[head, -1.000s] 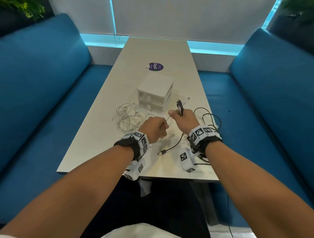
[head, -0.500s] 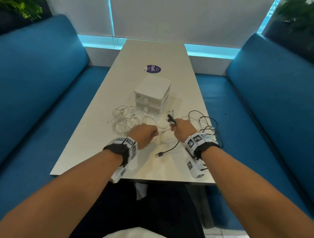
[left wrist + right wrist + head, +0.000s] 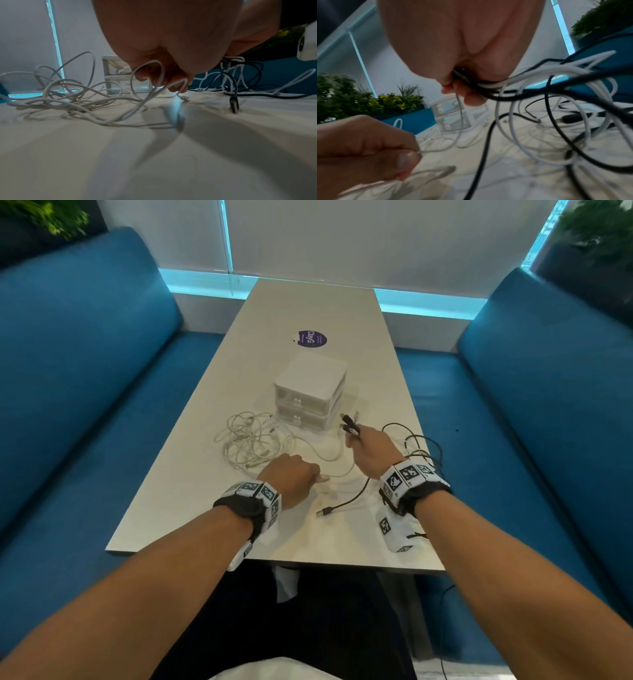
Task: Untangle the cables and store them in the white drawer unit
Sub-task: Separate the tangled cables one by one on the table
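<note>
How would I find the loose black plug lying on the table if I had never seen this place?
Look at the long pale table between two blue sofas, at the near end by the hands. Between the left hand and right hand lies a black cable's USB plug. It lies free and dark with a metal tip; the white cable heap sits farther left.

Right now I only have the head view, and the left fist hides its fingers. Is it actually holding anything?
Observer: Yes. In the right wrist view the left hand pinches a thin white cable between thumb and forefinger.
Reviewer: And the right hand, just those black plugs?
Observer: No. From below, the right hand grips a bundle of black and white cables together, and the strands fan out from the fingers toward the table.
</note>
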`<control>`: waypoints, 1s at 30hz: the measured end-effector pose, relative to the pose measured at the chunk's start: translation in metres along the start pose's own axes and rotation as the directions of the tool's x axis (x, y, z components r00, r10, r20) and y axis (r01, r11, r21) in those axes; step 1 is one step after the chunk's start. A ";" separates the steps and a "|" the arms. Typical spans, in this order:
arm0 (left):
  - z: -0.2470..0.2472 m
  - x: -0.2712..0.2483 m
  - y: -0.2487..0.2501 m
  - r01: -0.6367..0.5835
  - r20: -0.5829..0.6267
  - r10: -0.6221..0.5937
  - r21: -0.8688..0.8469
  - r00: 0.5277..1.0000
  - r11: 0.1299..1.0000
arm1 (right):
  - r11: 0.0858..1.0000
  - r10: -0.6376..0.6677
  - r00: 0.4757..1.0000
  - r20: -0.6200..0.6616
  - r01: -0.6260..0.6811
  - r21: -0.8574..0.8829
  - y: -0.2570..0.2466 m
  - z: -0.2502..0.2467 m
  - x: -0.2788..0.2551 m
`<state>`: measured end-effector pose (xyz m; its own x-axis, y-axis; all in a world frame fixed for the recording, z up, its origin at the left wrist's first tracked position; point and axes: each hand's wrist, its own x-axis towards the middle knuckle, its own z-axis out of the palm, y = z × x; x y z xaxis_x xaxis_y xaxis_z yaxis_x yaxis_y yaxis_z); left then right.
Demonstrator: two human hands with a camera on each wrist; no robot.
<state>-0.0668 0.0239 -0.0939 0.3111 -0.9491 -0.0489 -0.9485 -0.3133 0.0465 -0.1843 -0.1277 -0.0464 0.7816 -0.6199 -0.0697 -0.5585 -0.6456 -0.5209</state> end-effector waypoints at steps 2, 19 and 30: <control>-0.001 0.000 0.004 -0.008 0.004 0.008 0.028 1.000 1.000 | 0.995 -0.082 0.996 0.039 0.080 0.058 -0.014 0.003 -0.003; -0.005 0.003 0.001 -0.074 0.027 0.071 0.143 0.997 0.987 | 0.989 -0.142 0.964 0.225 0.132 0.059 -0.021 0.035 -0.008; 0.007 0.004 -0.014 -0.035 0.027 0.037 -0.080 0.999 0.996 | 0.910 -0.019 0.998 0.059 0.042 -0.414 0.017 0.021 -0.002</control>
<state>-0.0527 0.0242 -0.1013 0.2742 -0.9588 -0.0744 -0.9510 -0.2819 0.1274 -0.1892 -0.1284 -0.0735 0.8072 -0.5801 -0.1095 -0.5901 -0.7976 -0.1248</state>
